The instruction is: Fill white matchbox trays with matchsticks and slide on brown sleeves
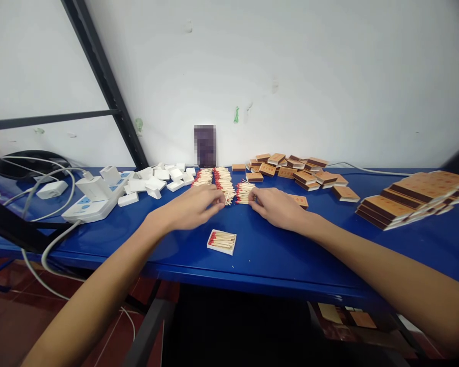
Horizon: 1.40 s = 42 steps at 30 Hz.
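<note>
Both hands rest on a blue table (283,255) at a heap of loose red-tipped matches (224,181). My left hand (193,206) lies palm down with its fingers curled, the fingertips pinched on a few matches at the heap's near edge. My right hand (277,206) does the same from the other side, its fingertips closed on a small bundle of matches (244,193). Close to me, between my forearms, a white inner tray (222,241) lies filled with matches.
Several empty white trays (156,179) are scattered at the left, beside a white power strip (94,201) with cables. Brown matchbox sleeves (298,171) are piled behind my right hand, with stacked flat sleeves (409,199) at the far right. A dark phone (205,146) leans on the wall.
</note>
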Each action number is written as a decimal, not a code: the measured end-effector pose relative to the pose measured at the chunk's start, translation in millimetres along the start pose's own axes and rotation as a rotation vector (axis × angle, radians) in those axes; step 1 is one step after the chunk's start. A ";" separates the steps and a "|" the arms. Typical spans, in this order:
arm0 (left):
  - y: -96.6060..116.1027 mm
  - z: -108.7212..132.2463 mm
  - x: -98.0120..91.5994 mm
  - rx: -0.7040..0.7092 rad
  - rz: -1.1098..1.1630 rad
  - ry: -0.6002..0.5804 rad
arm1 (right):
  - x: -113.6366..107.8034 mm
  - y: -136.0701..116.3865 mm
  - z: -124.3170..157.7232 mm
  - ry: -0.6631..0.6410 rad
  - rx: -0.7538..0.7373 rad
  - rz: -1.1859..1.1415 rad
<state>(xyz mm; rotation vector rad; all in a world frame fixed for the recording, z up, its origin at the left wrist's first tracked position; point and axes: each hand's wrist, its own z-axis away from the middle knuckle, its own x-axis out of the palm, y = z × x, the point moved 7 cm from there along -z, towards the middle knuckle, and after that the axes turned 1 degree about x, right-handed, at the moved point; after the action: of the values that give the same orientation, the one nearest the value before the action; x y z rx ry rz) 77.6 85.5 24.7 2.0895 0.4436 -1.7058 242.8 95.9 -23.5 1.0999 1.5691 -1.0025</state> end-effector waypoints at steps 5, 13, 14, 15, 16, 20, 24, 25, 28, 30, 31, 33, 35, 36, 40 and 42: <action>-20.8 -38.3 12.6 -0.129 -0.219 0.025 | -4.1 -9.9 5.4 -0.011 -0.057 0.089; -14.4 -37.1 28.0 -0.177 -0.220 -0.053 | -3.1 -11.0 6.8 -0.018 -0.064 0.028; -14.3 -35.8 28.0 -0.174 -0.216 -0.052 | -3.1 -10.5 6.9 -0.020 -0.059 0.022; -14.7 -34.6 27.5 -0.172 -0.213 -0.047 | -3.2 -10.4 7.1 -0.021 -0.059 0.016; -15.4 -33.5 26.3 -0.166 -0.210 -0.033 | -3.5 -10.6 7.3 -0.019 -0.063 0.012; -18.2 -25.8 16.5 -0.127 -0.181 0.088 | -3.9 -10.7 7.7 -0.016 -0.065 0.005; -14.7 -9.3 8.9 -0.081 -0.029 0.146 | -4.2 -11.0 7.4 -0.017 -0.071 0.003; -11.2 -4.2 7.5 -0.061 0.032 0.138 | -4.5 -11.2 7.3 -0.016 -0.073 0.001; 5.8 11.4 3.7 0.008 0.168 0.067 | -3.5 -9.9 7.0 -0.032 -0.053 -0.014; 17.4 21.0 1.3 0.024 0.171 0.014 | -1.7 -8.5 6.8 -0.052 -0.036 -0.024; 22.3 25.1 0.6 0.025 0.156 -0.011 | -1.0 -8.2 7.0 -0.060 -0.033 -0.022; 28.6 31.2 -0.2 0.021 0.125 -0.045 | -2.3 -8.2 7.9 -0.062 -0.033 -0.001; 29.5 33.9 -1.1 0.018 0.120 -0.047 | -8.2 -8.9 10.4 -0.044 -0.018 0.035; 27.3 34.0 -2.0 0.013 0.122 -0.032 | -13.0 -10.3 12.5 -0.027 -0.005 0.045; 6.9 29.3 -8.5 -0.041 0.091 0.094 | -31.7 -35.2 26.3 0.012 -0.040 -0.060; -3.0 27.0 -10.2 -0.082 0.072 0.142 | -33.1 -59.3 35.5 -0.039 -0.125 -0.169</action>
<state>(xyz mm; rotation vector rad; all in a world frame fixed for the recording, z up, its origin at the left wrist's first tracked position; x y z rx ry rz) 51.1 74.8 29.7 2.1479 0.4662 -1.4805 199.4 40.5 6.6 0.8684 1.6902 -1.0164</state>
